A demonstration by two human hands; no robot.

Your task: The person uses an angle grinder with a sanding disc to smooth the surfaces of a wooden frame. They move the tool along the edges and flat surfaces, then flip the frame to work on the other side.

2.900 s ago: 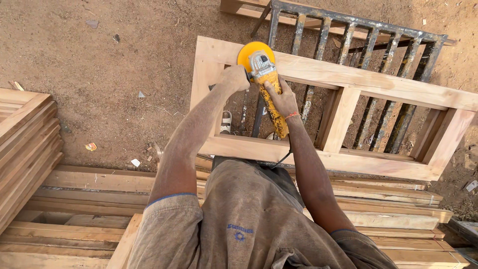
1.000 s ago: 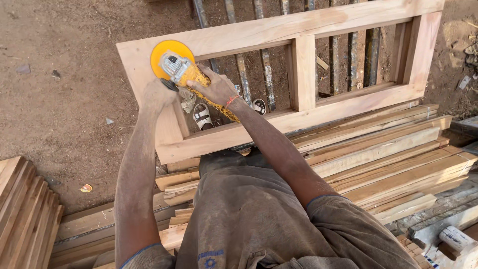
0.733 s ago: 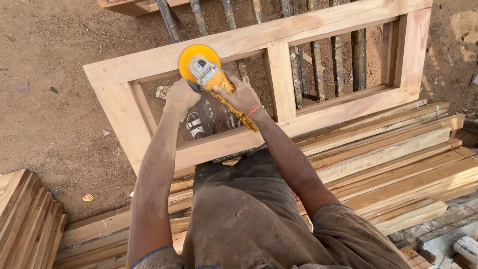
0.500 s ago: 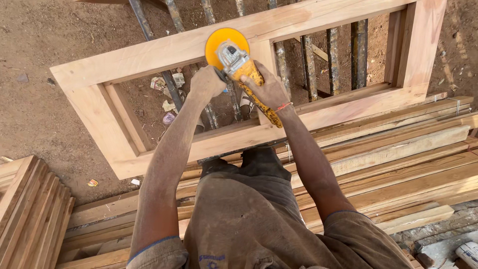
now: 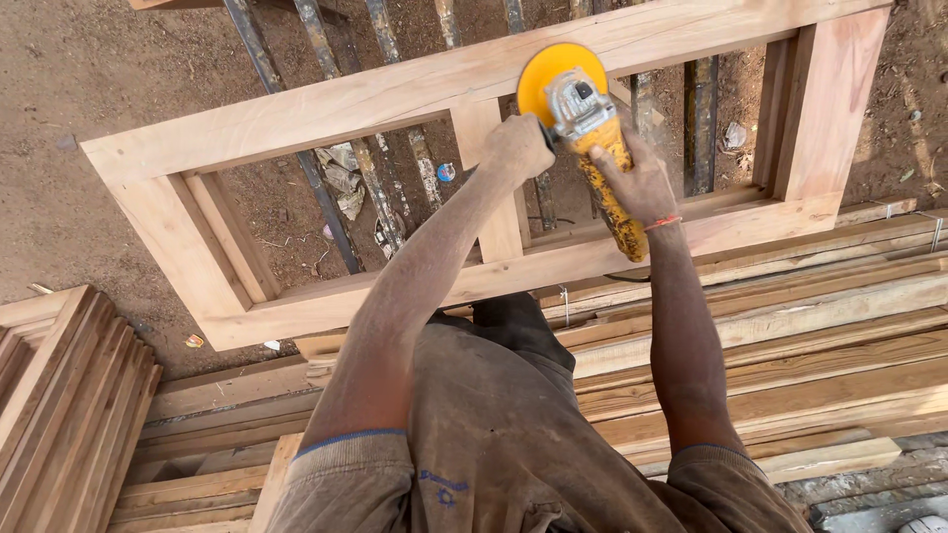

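Note:
A yellow angle grinder (image 5: 583,118) with a round yellow guard rests its disc on the far rail of a pale wooden frame (image 5: 296,114). My left hand (image 5: 515,148) grips the side handle next to the grinder's head. My right hand (image 5: 634,183) is wrapped around the grinder's yellow body, with a red band at the wrist. The frame lies flat, with its near rail (image 5: 425,291) just beyond my knees and an upright divider (image 5: 489,178) under my left hand.
A rusty metal grille (image 5: 336,168) lies on the dirt ground under the frame. Stacked wooden planks (image 5: 790,326) run under and beside me to the right. Another pile of planks (image 5: 59,405) sits at the lower left. Scraps of litter lie on the dirt.
The grinder and both hands have travelled along the frame's far rail from its left corner toward the middle divider. The view has shifted with them, so the frame sits further left.

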